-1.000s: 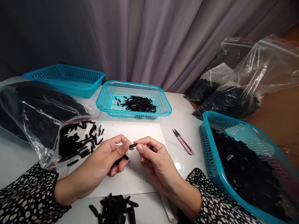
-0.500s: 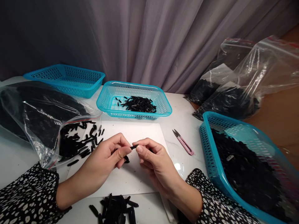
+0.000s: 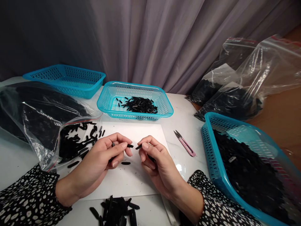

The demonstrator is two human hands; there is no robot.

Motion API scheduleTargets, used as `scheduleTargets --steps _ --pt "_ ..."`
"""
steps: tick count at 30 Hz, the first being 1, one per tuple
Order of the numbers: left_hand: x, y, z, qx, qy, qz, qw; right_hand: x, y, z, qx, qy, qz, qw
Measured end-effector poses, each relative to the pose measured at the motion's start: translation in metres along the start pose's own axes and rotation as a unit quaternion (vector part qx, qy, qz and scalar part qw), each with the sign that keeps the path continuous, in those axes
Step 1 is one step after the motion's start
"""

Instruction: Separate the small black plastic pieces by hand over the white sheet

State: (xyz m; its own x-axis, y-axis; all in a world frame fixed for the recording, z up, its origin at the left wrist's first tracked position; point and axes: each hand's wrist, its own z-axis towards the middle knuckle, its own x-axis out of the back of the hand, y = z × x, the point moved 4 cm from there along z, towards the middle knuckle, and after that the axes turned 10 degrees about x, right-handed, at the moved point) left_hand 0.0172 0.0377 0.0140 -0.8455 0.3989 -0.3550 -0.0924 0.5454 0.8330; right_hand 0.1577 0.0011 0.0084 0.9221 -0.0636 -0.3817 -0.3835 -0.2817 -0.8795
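Work corner — home or workshop, unclear — grey curtain (image 3: 145,40), white table (image 3: 183,110), blue baskets (image 3: 138,115), plastic bags (image 3: 42,122), pink snips (image 3: 182,139)

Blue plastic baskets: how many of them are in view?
3: the back-left basket, the back-centre basket with black pieces in it, and the right-hand basket, cut off by the frame edge. Any nested underneath would be hidden.
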Motion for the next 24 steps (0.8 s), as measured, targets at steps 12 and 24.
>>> scheduleTargets --steps 12,24 --pt "0.0000 -0.0065 0.0010 -0.021 -0.011 0.071 0.997 0.0008 0.0013 0.0002 -0.012 -0.003 -0.011 1.000" --pt "-0.0025 -0.0095 0.0048 -0.032 -0.057 0.083 0.994 -0.0036 0.0052 -0.0041 -0.084 -0.007 0.039 0.996"
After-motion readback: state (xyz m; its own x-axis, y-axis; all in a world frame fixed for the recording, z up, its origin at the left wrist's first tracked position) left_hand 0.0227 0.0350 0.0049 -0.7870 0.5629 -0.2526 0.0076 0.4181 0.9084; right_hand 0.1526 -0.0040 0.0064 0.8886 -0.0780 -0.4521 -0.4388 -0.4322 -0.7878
